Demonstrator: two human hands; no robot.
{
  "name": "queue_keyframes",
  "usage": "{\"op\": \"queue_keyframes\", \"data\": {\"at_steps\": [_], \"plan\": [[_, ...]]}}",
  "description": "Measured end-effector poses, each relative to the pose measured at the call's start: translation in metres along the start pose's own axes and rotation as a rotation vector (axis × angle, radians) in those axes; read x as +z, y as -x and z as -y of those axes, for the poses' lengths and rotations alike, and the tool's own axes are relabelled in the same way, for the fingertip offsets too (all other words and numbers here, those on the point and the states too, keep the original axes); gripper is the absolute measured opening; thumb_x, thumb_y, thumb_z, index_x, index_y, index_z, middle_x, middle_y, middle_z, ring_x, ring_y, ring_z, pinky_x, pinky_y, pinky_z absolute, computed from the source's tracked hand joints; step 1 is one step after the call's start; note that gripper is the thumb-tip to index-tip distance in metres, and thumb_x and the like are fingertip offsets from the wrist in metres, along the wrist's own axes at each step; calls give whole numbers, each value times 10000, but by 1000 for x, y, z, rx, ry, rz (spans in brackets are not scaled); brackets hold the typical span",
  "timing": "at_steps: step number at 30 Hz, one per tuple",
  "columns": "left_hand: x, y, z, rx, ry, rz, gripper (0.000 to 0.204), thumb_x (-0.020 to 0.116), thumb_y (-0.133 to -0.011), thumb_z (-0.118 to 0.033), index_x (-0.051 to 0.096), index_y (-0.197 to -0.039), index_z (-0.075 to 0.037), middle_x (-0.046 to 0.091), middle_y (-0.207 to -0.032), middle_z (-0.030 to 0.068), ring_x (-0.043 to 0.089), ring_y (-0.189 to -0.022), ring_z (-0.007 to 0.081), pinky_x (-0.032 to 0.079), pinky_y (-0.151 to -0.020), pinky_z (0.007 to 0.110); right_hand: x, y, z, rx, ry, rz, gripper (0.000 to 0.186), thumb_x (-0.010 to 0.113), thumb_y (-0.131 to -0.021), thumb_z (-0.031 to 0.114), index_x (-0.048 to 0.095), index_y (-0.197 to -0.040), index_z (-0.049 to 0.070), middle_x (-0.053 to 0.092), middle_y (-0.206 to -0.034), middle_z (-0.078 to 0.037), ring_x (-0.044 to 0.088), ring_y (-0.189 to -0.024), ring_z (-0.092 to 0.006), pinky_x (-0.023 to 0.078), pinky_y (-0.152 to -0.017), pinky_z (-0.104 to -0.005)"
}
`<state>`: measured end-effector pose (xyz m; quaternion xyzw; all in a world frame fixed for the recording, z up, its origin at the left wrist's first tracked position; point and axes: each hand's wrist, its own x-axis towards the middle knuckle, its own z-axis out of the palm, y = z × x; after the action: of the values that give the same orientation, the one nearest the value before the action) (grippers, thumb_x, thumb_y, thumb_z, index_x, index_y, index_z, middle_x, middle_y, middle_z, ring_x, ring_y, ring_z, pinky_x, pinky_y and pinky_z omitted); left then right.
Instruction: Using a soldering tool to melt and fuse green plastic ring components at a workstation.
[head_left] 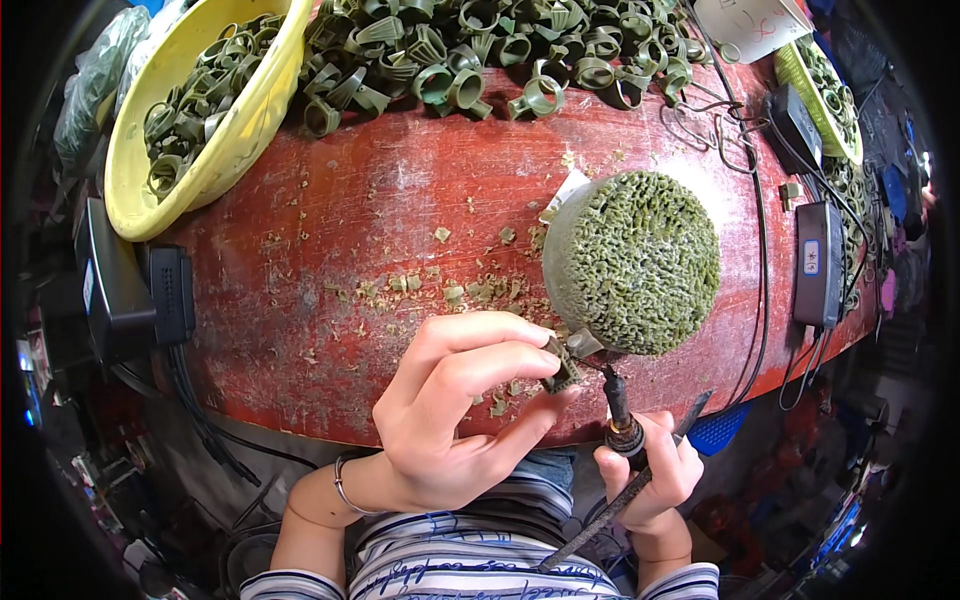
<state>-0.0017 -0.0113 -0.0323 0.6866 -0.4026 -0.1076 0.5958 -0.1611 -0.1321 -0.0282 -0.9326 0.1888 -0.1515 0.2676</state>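
Observation:
Near the table's front edge, my left hand pinches a small dark green plastic piece between thumb and fingers. My right hand is closed round a dark tool like a soldering iron, its thin tip close to the green piece. A long, narrow, dark file-like strip also passes through the right hand, slanting toward my striped shirt. Just beyond both hands sits a round block with a rough, pitted green top. Pale green scraps lie scattered left of the block.
Many green ring-shaped plastic parts are heaped along the far side of the red table. A yellow basket of them stands at left, another at right. Black boxes and a cable line the right edge.

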Motion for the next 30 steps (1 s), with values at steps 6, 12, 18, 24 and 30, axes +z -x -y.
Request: {"op": "queue_keyframes", "data": {"at_steps": [6,12,18,24,30], "plan": [[0,0,0,-8,-1,1,427,714,-610,125,484,-947,-4,462,-999,151,572,-891,213,537,-740,279,0,0,0,1,6,11,409,753,-675,311,583,-860,-12,554,-609,-78,523,-461,-166,376,-419,-229],[0,1,0,-8,14,-1,427,706,-613,132,480,-951,1,459,-1007,156,569,-896,213,535,-746,279,0,1,0,-5,-4,4,405,749,-682,307,581,-858,-16,552,-606,-80,517,-456,-165,370,-413,-229],[2,0,-1,-20,57,-16,431,702,-619,132,472,-961,8,457,-1015,162,565,-901,210,531,-753,275,0,-1,0,-4,-16,6,400,745,-690,303,579,-856,-20,550,-605,-80,514,-456,-163,367,-412,-228],[2,1,-1,-33,47,-21,434,710,-623,122,471,-967,7,457,-1015,159,561,-907,205,525,-758,269,-1,-1,0,-23,-13,18,397,738,-701,301,571,-863,-21,554,-618,-77,524,-474,-165,368,-412,-227],[3,-1,-1,-5,14,-33,428,715,-624,117,473,-957,2,459,-1010,153,565,-904,211,520,-758,278,-7,0,-2,148,-161,-45,324,714,-719,195,555,-875,-40,573,-697,-106,560,-529,-216,453,-493,-290]]}}
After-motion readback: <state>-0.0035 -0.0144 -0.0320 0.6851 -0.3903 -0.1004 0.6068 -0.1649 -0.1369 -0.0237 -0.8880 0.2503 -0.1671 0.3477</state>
